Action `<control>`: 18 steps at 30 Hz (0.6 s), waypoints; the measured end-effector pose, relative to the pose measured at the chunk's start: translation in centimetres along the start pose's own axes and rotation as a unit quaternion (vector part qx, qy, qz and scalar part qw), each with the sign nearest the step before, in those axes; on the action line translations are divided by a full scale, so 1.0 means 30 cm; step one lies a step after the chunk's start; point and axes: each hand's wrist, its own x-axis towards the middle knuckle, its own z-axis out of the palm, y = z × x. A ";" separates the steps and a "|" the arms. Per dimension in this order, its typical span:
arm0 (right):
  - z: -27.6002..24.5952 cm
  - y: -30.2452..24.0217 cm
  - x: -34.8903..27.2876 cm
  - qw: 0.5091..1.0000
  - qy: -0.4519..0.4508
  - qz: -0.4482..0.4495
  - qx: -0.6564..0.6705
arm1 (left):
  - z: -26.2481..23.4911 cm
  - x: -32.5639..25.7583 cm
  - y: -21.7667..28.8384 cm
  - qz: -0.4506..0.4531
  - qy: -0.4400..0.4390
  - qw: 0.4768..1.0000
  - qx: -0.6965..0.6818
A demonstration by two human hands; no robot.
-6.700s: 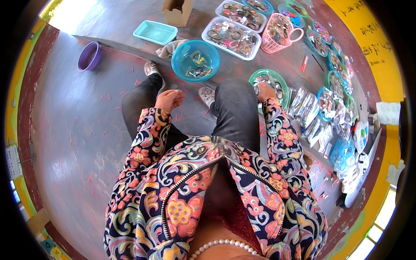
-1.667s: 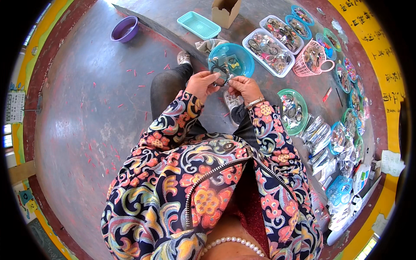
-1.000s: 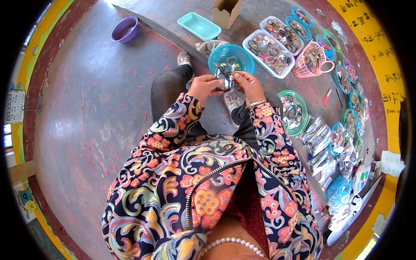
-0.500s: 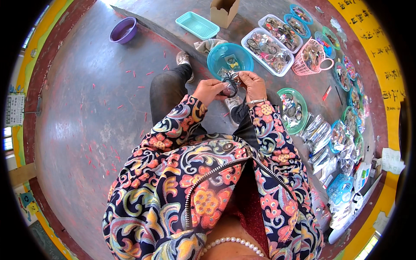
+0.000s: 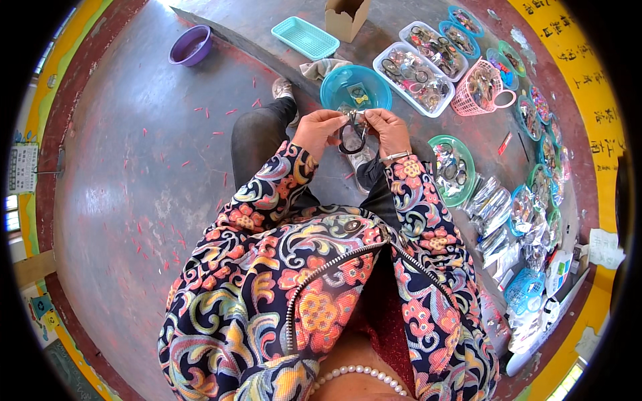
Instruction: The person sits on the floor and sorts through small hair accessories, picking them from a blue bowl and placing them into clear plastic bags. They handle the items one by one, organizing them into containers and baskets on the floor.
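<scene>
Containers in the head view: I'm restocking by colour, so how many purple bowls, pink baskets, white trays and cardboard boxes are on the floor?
Purple bowl: 1
Pink basket: 1
White trays: 2
Cardboard box: 1
Total: 5

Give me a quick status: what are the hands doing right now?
Left hand and right hand both gripping dark scissors, held above the knees. Blue bowl just beyond. Nothing in the way.
</scene>
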 end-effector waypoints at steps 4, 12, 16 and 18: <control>-0.002 0.004 0.002 1.000 -0.013 0.004 -0.001 | -0.006 0.003 -0.003 -0.004 -0.016 0.999 -0.049; 0.003 0.001 -0.003 1.000 -0.005 -0.013 0.019 | -0.010 0.016 -0.022 0.015 -0.036 0.996 -0.076; 0.003 0.005 0.001 1.000 0.006 -0.014 0.003 | -0.009 0.010 -0.021 0.030 -0.023 0.997 -0.063; 0.001 0.009 0.004 1.000 0.015 -0.018 0.000 | 0.001 0.009 -0.023 0.036 -0.013 0.997 -0.060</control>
